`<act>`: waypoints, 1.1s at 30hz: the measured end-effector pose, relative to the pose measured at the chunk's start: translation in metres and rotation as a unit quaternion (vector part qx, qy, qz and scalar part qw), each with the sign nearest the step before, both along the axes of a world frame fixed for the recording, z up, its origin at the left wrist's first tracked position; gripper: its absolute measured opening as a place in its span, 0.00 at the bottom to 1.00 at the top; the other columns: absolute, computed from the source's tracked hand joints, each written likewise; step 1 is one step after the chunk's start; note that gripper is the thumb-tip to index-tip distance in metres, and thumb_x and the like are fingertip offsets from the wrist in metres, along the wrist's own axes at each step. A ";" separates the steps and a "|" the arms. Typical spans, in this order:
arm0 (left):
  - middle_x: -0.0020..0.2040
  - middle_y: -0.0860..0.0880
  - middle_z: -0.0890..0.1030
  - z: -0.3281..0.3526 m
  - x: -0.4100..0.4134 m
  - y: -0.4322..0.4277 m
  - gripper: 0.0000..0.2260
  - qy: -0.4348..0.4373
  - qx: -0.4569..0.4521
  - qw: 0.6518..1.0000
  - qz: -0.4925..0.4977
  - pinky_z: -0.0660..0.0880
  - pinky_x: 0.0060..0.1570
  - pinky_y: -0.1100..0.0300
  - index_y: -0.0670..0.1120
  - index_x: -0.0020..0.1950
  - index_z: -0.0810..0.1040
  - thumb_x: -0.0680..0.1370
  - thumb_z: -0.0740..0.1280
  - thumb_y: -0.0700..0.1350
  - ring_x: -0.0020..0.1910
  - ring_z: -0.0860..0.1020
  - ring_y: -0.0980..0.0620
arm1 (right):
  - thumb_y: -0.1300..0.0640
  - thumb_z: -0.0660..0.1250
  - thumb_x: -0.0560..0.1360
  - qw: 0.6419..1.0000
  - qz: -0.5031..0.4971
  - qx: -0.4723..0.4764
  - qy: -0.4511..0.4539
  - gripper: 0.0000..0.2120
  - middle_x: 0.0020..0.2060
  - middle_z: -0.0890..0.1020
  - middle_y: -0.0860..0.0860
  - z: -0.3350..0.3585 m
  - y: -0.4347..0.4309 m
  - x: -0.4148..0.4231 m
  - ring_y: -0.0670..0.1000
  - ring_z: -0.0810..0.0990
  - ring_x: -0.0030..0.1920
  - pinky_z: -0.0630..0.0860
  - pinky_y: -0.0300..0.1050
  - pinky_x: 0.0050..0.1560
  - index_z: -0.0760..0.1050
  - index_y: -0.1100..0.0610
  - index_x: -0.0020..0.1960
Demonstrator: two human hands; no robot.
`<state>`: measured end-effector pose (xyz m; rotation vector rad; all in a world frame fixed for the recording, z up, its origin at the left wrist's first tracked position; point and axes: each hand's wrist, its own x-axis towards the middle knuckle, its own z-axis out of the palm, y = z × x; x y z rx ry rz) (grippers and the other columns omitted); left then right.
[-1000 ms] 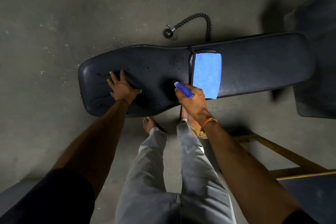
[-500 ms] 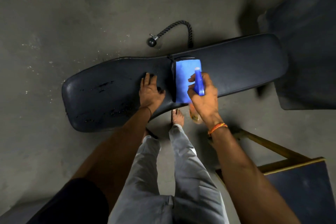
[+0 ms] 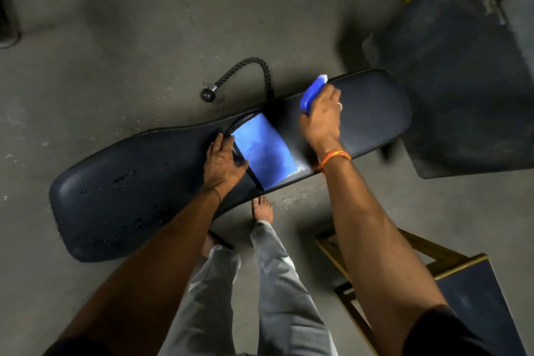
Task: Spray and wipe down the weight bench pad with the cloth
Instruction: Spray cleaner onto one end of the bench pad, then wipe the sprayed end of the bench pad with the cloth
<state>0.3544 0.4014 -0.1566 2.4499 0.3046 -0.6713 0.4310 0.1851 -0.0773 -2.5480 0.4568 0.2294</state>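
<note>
The pad (image 3: 138,191) lies long and dark across the floor (image 3: 115,37), its wide end at the left and its narrower section running up to the right. A blue cloth (image 3: 264,150) lies flat on the narrower section, just right of the seam between the two parts.

The left hand (image 3: 224,163) rests palm down on the pad at that seam, fingers spread and pointing away from the person, released and grasping nothing; its thumb edge lies just beside the cloth's left border, though whether it touches the cloth is unclear. The left arm reaches straight forward from the lower left.

The right hand (image 3: 322,117) is over the narrower section, beyond the cloth, clenched around a blue sprayer (image 3: 310,94) whose white tip points up and away toward the pad's far edge. The right arm is stretched out nearly straight, an orange band (image 3: 335,156) on the wrist and a ring on one finger.

Wet sheen shows on the pad beside the cloth's near right corner. A rope handle (image 3: 248,72) lies on the floor behind the pad.
</note>
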 end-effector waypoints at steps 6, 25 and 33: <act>0.83 0.44 0.55 -0.014 0.011 -0.022 0.39 0.025 -0.020 0.999 -0.007 0.64 0.74 0.49 0.47 0.81 0.61 0.75 0.75 0.50 0.79 0.59 0.41 | 0.59 0.73 0.75 0.993 0.058 -0.070 0.079 0.34 0.69 0.68 0.61 -0.064 0.005 0.024 0.65 0.73 0.66 0.70 0.55 0.67 0.61 0.64 0.75; 0.83 0.43 0.52 -0.021 -0.030 0.076 0.33 0.002 0.108 0.992 -0.058 0.54 0.79 0.40 0.48 0.81 0.61 0.77 0.70 0.47 0.82 0.50 0.38 | 0.58 0.75 0.73 0.999 0.022 0.008 0.039 0.29 0.65 0.73 0.62 -0.119 0.005 0.059 0.67 0.77 0.60 0.73 0.57 0.62 0.69 0.64 0.69; 0.84 0.44 0.51 -0.015 -0.033 0.085 0.33 -0.006 0.099 0.994 -0.041 0.54 0.79 0.40 0.49 0.81 0.60 0.79 0.69 0.48 0.82 0.48 0.39 | 0.64 0.67 0.72 0.999 0.022 0.019 0.014 0.29 0.68 0.70 0.64 -0.121 0.013 0.033 0.68 0.74 0.62 0.69 0.56 0.66 0.67 0.64 0.73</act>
